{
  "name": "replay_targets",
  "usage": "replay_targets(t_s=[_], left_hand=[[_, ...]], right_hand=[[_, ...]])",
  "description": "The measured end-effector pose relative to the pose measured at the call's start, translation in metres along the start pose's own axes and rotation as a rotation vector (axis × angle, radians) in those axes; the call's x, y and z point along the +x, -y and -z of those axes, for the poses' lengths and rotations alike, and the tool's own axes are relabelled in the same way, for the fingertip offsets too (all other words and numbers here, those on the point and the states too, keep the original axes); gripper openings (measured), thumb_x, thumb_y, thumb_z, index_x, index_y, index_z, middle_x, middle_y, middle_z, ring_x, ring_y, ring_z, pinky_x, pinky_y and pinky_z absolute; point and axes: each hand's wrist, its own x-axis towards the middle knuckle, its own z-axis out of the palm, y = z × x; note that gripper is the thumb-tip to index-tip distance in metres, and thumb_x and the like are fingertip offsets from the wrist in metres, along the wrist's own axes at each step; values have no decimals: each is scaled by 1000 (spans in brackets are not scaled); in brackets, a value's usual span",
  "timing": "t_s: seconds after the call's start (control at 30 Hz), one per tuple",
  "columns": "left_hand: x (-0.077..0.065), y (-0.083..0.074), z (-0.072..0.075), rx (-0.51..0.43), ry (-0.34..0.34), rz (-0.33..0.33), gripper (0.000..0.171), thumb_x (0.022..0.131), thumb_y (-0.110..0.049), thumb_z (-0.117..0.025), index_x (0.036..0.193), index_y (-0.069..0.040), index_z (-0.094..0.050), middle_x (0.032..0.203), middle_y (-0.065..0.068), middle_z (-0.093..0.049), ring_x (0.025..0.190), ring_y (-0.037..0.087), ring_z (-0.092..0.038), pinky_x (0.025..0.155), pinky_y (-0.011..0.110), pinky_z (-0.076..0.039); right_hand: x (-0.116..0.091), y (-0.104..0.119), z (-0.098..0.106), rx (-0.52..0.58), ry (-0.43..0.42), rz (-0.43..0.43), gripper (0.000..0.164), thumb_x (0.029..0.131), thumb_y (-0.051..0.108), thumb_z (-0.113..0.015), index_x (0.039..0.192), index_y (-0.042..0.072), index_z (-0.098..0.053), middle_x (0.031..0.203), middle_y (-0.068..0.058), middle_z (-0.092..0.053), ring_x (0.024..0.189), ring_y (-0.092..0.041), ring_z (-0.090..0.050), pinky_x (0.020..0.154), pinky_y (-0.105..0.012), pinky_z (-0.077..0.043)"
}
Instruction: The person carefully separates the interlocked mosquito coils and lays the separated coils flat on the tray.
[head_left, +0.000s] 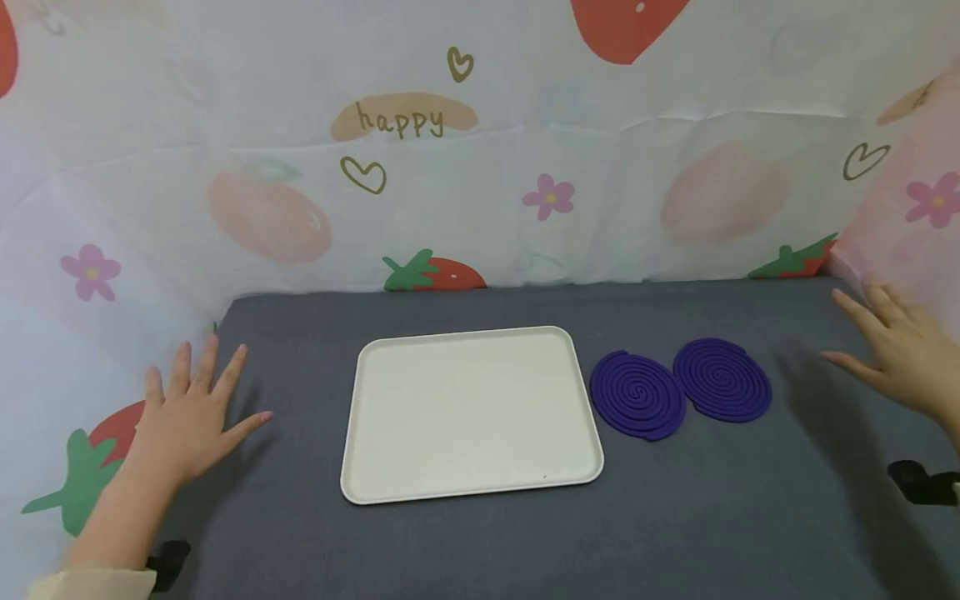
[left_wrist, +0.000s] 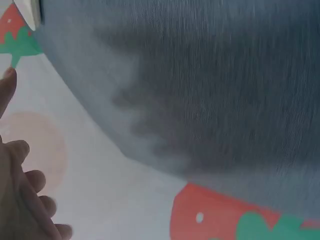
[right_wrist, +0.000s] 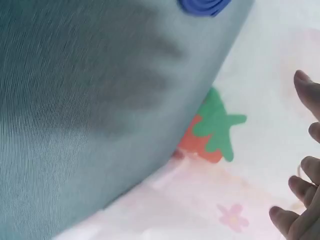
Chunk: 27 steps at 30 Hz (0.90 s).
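Observation:
In the head view my left hand (head_left: 187, 421) hovers over the left side of the grey table, fingers spread and holding nothing. On the far right, my right hand (head_left: 903, 358) is also raised with spread fingers and an empty palm. A cream rectangular tray (head_left: 472, 417) with a low rim lies at the table's middle. Just right of it are two purple coiled spiral discs, a nearer one (head_left: 637, 395) beside the tray's edge and a farther one (head_left: 722, 380) close against the first. The right hand is nearest to the farther disc.
A grey cloth (head_left: 480, 550) covers the table. Behind and at both sides hangs a white curtain (head_left: 480, 200) printed with strawberries, flowers and hearts. In the right wrist view a piece of a purple disc (right_wrist: 204, 6) shows at the top. Hand shadows fall on the cloth.

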Motion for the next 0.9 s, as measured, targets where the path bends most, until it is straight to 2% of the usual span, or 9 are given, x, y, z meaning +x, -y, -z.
replay_targets(t_s=[0.13, 0.27, 0.37, 0.43, 0.5, 0.6, 0.67, 0.73, 0.9], left_hand=[[-4, -11, -5, -195, 15, 25, 84, 91, -44, -58, 146, 6, -19, 145, 37, -20, 130, 56, -20, 95, 73, -20], [-11, -31, -10, -462, 4, 110, 72, 94, -36, -57, 141, 10, -29, 137, 36, -37, 122, 51, -39, 91, 64, -37], [-18, -44, -13, -614, -57, 185, 58, 94, -32, -58, 135, 6, -41, 126, 28, -53, 110, 36, -57, 85, 47, -50], [-22, -52, -15, -751, -88, 216, 51, 95, -28, -58, 133, 3, -45, 121, 24, -58, 101, 19, -63, 78, 34, -54], [-26, -61, -16, -894, -118, 225, 43, 95, -21, -57, 129, 4, -48, 116, 22, -61, 93, 5, -64, 73, 24, -54], [-29, -78, -18, -1131, -122, 199, 38, 95, -11, -57, 125, 11, -48, 108, 13, -65, 88, -1, -63, 71, 22, -54], [-30, -93, -19, -1255, -109, 176, 35, 93, -4, -57, 121, 14, -48, 103, 9, -66, 87, 3, -65, 71, 23, -55], [-31, -112, -21, -1349, -66, 159, 34, 92, -2, -59, 118, 16, -48, 102, 10, -67, 88, 9, -66, 72, 24, -55], [-31, -168, -25, -1525, 126, 90, 34, 90, -3, -61, 116, 16, -51, 106, 29, -61, 89, 15, -66, 77, 29, -55]], right_hand=[[1, 17, 1, 148, -7, -15, 72, 94, 36, -58, 143, -6, -28, 136, -40, -32, 120, -57, -33, 98, -67, -26], [0, 36, 1, 337, 18, -89, 65, 91, 22, -65, 140, -6, -34, 128, -37, -42, 109, -55, -40, 84, -68, -35], [-1, 50, -3, 488, 29, -141, 57, 91, 19, -64, 138, -4, -40, 128, -31, -46, 107, -49, -44, 82, -63, -38], [-1, 57, -6, 567, 32, -174, 53, 92, 20, -63, 136, -1, -44, 129, -19, -51, 108, -39, -47, 83, -55, -41], [-1, 63, -9, 652, 29, -189, 48, 92, 19, -62, 135, 2, -47, 126, 0, -54, 108, -20, -51, 85, -38, -45], [-1, 70, -16, 774, 34, -207, 41, 93, 18, -61, 132, 6, -52, 116, 21, -52, 99, 3, -52, 76, -15, -43], [2, 75, -20, 872, 37, -204, 37, 94, 16, -59, 129, 8, -54, 111, 26, -53, 95, 10, -51, 74, -6, -39], [5, 81, -25, 935, 45, -215, 33, 94, 16, -59, 127, 9, -56, 109, 25, -56, 93, 9, -53, 74, -6, -41], [14, 96, -36, 1006, 87, -225, 34, 95, 20, -58, 123, 1, -57, 107, 22, -58, 93, 6, -55, 75, -10, -44]])
